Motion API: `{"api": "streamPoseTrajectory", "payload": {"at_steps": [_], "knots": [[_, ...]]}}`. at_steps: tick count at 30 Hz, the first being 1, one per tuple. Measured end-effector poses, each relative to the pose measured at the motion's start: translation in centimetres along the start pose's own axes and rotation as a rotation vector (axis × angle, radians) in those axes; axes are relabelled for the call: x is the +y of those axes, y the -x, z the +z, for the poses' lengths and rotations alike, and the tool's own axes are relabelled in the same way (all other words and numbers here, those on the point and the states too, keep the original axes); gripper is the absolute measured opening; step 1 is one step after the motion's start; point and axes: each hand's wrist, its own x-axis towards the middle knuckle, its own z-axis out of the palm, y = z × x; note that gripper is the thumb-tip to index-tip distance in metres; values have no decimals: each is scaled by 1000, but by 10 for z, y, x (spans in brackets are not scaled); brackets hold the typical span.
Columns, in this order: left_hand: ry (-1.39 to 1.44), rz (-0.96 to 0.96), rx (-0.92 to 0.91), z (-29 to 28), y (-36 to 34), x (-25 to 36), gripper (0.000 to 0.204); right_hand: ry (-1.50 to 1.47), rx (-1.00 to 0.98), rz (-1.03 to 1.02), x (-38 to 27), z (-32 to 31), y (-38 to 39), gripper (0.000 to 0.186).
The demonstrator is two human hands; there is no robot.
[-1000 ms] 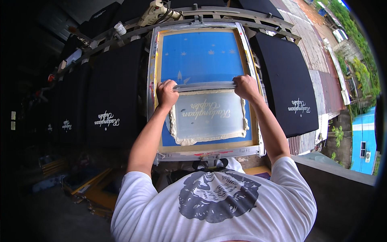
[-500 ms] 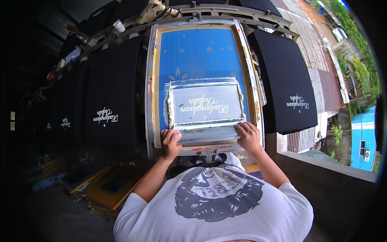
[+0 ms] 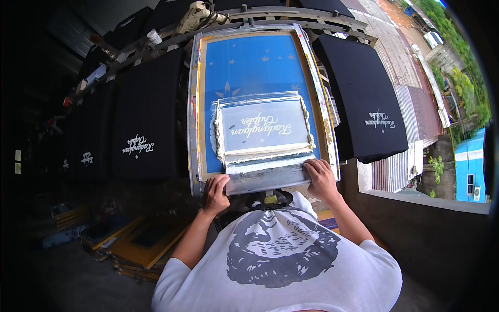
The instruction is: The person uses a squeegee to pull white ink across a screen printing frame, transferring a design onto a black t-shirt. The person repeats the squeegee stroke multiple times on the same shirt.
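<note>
In front of me lies a silkscreen frame (image 3: 195, 112) with blue mesh (image 3: 249, 62). A pale rectangle with mirrored script lettering (image 3: 261, 127) shows in the mesh, edged by thick ridges of white ink (image 3: 219, 125). Across the frame's near end runs a wide grey squeegee (image 3: 270, 177), white ink smeared along its far edge. My left hand (image 3: 214, 193) is closed on its left end, and my right hand (image 3: 321, 179) grips the right end with the fingers over the top. Part of the frame's near edge is hidden beneath the squeegee.
Black shirts on boards (image 3: 148, 114) with white script stand at the left, another black shirt (image 3: 364, 99) at the right. Beyond the frame are metal rails (image 3: 280, 9), a heat gun (image 3: 196, 15) and a white cup (image 3: 154, 36). Wooden frames (image 3: 150, 242) lie low at the left.
The squeegee has come nearer to me and now covers the clamp at the frame's near edge. Both hands moved with it, the left one lower. The view has turned slightly.
</note>
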Motion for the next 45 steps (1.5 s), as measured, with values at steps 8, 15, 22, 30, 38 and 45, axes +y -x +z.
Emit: {"api": "streamPoseTrajectory", "payload": {"at_steps": [8,15,22,30,38,45], "knots": [[4,-930,288,-35,14,-21,28,-205,391,512,32,-31,48,47],[269,-1133,233,-29,41,-21,33,-488,240,890,74,-11,82,33],[515,-1139,386,-48,37,-1,33,-522,375,858,58,-39,93,30],[551,-1089,500,-117,28,-24,39,-563,480,860,-16,-42,60,32],[632,-1037,417,-203,-9,-82,39,-612,573,943,-107,-49,16,33],[619,-1052,440,-126,-50,-66,38,-587,594,913,-20,-49,17,32]]}}
